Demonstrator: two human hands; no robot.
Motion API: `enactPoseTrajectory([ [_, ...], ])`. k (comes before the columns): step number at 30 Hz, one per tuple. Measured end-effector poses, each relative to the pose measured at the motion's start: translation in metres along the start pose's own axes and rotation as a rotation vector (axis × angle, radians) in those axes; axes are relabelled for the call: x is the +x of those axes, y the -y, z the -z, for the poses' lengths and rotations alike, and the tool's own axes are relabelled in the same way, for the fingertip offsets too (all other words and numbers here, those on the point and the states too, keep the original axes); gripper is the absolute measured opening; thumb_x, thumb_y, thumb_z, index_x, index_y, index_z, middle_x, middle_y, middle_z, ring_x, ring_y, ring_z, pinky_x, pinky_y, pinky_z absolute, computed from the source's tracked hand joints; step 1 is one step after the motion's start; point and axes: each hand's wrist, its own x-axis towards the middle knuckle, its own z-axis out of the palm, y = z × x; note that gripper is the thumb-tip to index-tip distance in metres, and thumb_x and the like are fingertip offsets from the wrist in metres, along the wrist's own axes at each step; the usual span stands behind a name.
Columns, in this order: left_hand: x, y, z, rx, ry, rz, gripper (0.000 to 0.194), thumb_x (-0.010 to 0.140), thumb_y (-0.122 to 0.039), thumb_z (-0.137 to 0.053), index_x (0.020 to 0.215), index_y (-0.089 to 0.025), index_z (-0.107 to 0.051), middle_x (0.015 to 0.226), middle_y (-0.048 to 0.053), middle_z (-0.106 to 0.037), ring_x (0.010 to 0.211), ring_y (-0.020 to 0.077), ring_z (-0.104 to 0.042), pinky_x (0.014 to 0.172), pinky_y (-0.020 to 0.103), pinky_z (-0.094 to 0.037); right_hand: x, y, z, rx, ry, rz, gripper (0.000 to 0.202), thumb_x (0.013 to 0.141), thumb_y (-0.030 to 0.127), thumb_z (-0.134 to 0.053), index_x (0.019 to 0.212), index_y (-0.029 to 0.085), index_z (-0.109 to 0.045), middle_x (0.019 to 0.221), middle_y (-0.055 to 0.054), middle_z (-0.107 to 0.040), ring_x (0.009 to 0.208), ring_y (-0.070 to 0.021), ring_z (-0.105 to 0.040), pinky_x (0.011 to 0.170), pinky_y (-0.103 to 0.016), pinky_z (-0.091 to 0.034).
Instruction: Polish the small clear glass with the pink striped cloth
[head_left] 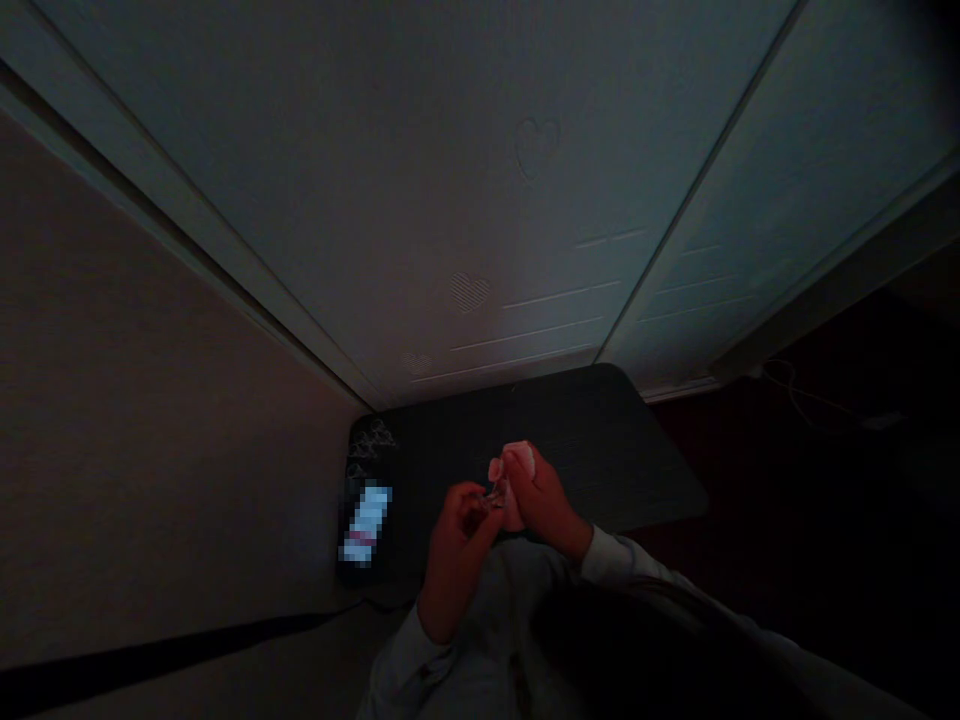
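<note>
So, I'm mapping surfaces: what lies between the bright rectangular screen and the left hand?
Between the bright rectangular screen and the left hand, the head view shows dark, round-cornered tabletop.

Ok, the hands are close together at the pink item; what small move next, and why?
I'd probably give the small shiny piece a gentle tug with the left hand: it pinches the piece right beside the pink item, which the right hand grips, and the dim view doesn't show whether the two are joined.
</note>
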Motion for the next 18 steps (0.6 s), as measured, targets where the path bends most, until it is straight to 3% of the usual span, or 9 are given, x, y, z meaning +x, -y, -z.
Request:
enactPoseTrajectory([
  [4,-0.003,-0.006,0.003,0.127,-0.034,-0.043,0.019,0.078,-0.033,-0.059,0.091,-0.020,-0.056,0.069,-0.003,-0.058,0.064,0.0133,-0.055,0.060,0.023,-0.041,0.004,0.002,-0.001,0.248,0.030,-0.221,0.040,0.076,0.059,-0.054,0.071,0.020,-0.059,0.059,0.001,-0.060,0.050,-0.0128,-0.053,0.049,-0.025,-0.043],
  [7,-0.003,-0.007,0.006,0.130,-0.074,-0.032,0.017,0.080,-0.036,-0.055,0.086,-0.020,-0.056,0.065,-0.004,-0.055,0.061,0.0129,-0.052,0.057,0.022,-0.039,0.009,0.000,0.002,0.365,0.034,-0.320,0.050,0.073,0.065,-0.052,0.083,0.017,-0.064,0.060,-0.002,-0.064,0.053,-0.0154,-0.058,0.051,-0.027,-0.046],
  [11,0.001,-0.005,0.007,0.075,-0.103,-0.007,0.017,0.077,-0.035,-0.058,0.080,-0.019,-0.055,0.062,-0.005,-0.054,0.056,0.0112,-0.050,0.054,0.021,-0.038,0.007,-0.003,0.007,0.326,0.012,-0.155,0.046,0.080,0.062,-0.047,0.098,0.023,-0.064,0.088,-0.005,-0.070,0.077,-0.0189,-0.064,0.071,-0.031,-0.050],
  [14,0.005,0.000,0.006,0.022,-0.095,0.047,0.018,0.076,-0.034,-0.059,0.080,-0.017,-0.056,0.060,-0.005,-0.055,0.052,0.0100,-0.048,0.052,0.021,-0.038,-0.003,-0.003,0.006,0.202,0.129,0.016,0.043,0.084,0.059,-0.042,0.097,0.024,-0.065,0.106,-0.006,-0.065,0.095,-0.0213,-0.061,0.084,-0.034,-0.046],
  [18,0.007,0.005,0.004,-0.046,-0.099,0.082,0.022,0.077,-0.034,-0.059,0.088,-0.015,-0.058,0.061,-0.004,-0.056,0.052,0.0095,-0.049,0.052,0.021,-0.039,-0.014,-0.005,0.003,-0.018,0.255,0.153,0.034,0.088,0.046,-0.044,0.103,0.025,-0.064,0.104,-0.007,-0.066,0.097,-0.0226,-0.059,0.090,-0.036,-0.041],
])
